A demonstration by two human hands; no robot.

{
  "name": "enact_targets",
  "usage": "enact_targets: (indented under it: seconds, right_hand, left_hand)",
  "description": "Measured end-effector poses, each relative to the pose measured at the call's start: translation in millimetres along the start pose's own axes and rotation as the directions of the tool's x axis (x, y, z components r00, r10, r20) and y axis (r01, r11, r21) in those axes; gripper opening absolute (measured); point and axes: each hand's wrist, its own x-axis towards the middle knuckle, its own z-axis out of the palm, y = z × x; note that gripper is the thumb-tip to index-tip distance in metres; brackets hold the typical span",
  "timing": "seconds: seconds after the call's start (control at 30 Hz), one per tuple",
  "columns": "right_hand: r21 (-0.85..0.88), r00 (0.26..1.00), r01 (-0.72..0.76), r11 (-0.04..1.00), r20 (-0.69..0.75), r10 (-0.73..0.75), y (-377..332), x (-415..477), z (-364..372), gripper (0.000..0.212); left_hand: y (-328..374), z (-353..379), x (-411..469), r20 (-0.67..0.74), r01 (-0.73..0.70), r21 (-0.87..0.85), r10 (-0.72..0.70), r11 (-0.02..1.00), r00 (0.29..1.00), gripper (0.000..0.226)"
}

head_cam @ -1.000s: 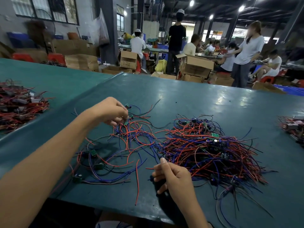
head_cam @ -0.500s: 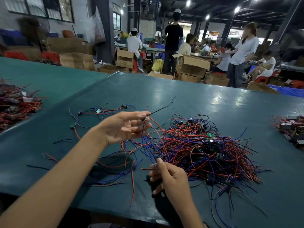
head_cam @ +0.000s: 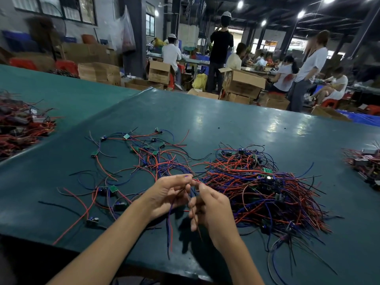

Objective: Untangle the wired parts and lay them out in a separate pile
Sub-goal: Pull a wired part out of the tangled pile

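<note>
Wired parts [head_cam: 257, 188]: tangled heap on worktop [head_cam: 226, 124], right of hands. Left hand [head_cam: 166, 194], right hand [head_cam: 211, 208]: raised close together, fingers curled, each pinching red-blue strands [head_cam: 190, 189], likely teasing one part free. Sorted pile [head_cam: 133, 153]: spread left, kept apart from heap.

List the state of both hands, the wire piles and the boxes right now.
left hand, fingers curled, pinching the held wires.
right hand, pinching the same wires, close to the left hand.
held wires, lifted, ends dangling below the hands.
tangled pile, knotted, lying right of the hands.
laid-out parts, spread loosely, left of the tangled pile.
cardboard box, flaps open.
</note>
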Motion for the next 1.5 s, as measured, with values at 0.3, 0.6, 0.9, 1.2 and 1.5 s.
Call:
enact_targets:
  seconds: [0.3,0.6,0.9,1.2,1.5]
  right_hand:
    - [-0.717,0.934,0.198,0.668,-0.069,-0.351,-29,49,27,0.030]
    - [-0.804,0.974,0.203,0.559,0.110,-0.196,-54,75,-5,0.028]
    - [-0.622,0.966,0.145,0.770,-0.078,-0.245,-79,99,-10,0.023]
    - [-0.037,0.966,-0.247,0.968,-0.086,0.244,-91,120,-8,0.017]
    - [0.116,0.941,-0.338,0.934,0.021,0.338,-104,123,-1,0.020]
  left_hand:
    - [-8,1,0,0.022,-0.151,0.037,0.150,0.988,0.988,0.023]
    - [-6,4,-6,-0.014,-0.167,0.103,0.170,0.980,0.985,0.015]
    - [-2,4,-6,-0.012,-0.112,0.019,0.112,0.994,0.994,0.018]
    - [-3,4,-6,-0.025,-0.136,0.061,0.138,0.989,0.990,0.016]
    - [-5,4,-5,-0.039,-0.167,0.095,0.171,0.981,0.984,0.009]
